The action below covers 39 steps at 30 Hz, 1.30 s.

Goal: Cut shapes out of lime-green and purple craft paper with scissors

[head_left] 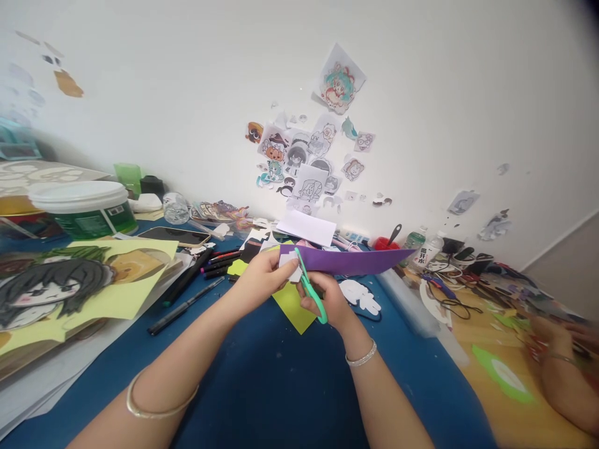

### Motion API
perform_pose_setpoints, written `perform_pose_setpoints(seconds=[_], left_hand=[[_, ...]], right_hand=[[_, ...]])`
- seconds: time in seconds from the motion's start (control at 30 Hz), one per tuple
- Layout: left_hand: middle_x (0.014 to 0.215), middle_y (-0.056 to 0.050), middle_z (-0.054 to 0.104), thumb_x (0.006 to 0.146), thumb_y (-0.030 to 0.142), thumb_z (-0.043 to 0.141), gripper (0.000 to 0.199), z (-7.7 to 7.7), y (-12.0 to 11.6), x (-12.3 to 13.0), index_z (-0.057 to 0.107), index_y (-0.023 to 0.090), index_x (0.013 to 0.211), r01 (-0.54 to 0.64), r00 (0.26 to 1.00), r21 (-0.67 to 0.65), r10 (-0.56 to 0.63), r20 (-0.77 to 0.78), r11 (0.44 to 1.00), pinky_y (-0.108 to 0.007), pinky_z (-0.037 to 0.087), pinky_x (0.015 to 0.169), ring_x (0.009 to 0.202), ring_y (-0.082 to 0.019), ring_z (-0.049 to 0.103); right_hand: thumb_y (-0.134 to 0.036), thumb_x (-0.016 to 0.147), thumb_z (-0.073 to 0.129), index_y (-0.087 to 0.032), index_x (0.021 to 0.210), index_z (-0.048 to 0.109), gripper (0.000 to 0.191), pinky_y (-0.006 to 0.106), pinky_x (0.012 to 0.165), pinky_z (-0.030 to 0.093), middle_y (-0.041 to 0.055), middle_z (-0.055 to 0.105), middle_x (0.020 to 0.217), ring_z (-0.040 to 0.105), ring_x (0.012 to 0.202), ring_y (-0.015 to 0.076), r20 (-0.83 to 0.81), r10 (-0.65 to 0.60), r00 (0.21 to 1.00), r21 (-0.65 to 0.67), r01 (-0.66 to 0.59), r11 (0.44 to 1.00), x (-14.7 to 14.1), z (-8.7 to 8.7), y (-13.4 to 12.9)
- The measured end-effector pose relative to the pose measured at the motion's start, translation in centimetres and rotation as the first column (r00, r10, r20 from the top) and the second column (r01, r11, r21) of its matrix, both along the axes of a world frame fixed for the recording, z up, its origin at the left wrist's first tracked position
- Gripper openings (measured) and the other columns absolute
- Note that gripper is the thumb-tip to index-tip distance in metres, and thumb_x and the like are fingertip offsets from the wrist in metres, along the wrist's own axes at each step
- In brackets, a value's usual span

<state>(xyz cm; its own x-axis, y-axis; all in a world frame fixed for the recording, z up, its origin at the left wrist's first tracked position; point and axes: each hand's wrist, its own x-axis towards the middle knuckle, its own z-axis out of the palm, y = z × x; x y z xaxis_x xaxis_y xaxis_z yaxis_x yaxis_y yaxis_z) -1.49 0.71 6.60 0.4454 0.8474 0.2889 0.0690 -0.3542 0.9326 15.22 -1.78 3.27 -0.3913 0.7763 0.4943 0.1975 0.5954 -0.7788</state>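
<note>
My left hand (267, 274) is closed on the left end of a purple sheet (355, 260), with a small white paper piece (292, 268) pinched against it. My right hand (327, 298) holds green-handled scissors (312, 293), whose blades point up at the edge of the purple sheet and the white piece. The purple sheet stretches to the right above my right hand. A yellow-green sheet (297, 310) lies under both hands on the blue mat (281, 386).
Markers (187, 305) and paper cutouts on yellow sheets (135, 293) lie left, near a white-lidded tub (82, 209). White cutouts (359, 298) sit right of my hands. Bottles (430, 249) and tools stand farther right. Another person's arm (564, 380) is at the right edge.
</note>
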Motion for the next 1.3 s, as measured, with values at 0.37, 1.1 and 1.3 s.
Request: perform_pose_setpoints(seconds=[0.37,1.1,1.3], left_hand=[[0.052,0.005,0.04,0.082,0.039,0.042,0.027,0.4,-0.6,-0.1,0.046,0.017,0.068,0.005,0.999,0.107,0.0,-0.04,0.994,-0.019,0.025,0.042,0.045,-0.007,0.03],[0.055,0.003,0.043,0.078,0.034,0.04,0.024,1.0,-1.6,0.4,0.05,0.017,0.065,-0.123,0.967,0.221,0.167,-0.193,0.968,-0.022,0.029,0.048,0.052,-0.011,0.037],[0.05,0.005,0.036,0.078,0.037,0.04,0.025,0.9,-1.7,0.6,0.042,0.018,0.061,-0.154,0.971,0.187,0.184,-0.153,0.97,-0.021,0.025,0.045,0.048,-0.009,0.032]], right_hand=[[-0.051,0.069,0.062,-0.015,0.08,0.053,0.039,0.027,0.059,0.039,-0.0026,0.038,0.063,0.031,0.054,0.0087,-0.046,0.01,0.999,-0.023,-0.011,1.0,-0.1,-0.1,0.0],[-0.052,0.065,0.065,-0.015,0.075,0.05,0.041,0.022,0.048,0.027,-0.0026,0.035,0.063,0.029,0.054,0.0084,-0.118,0.046,0.992,-0.095,-0.058,0.994,-0.2,0.0,-0.4],[-0.05,0.067,0.064,-0.015,0.079,0.052,0.039,0.023,0.048,0.026,-0.0026,0.036,0.062,0.028,0.054,0.0083,-0.15,0.003,0.989,-0.05,-0.01,0.999,-0.6,0.1,-0.6]])
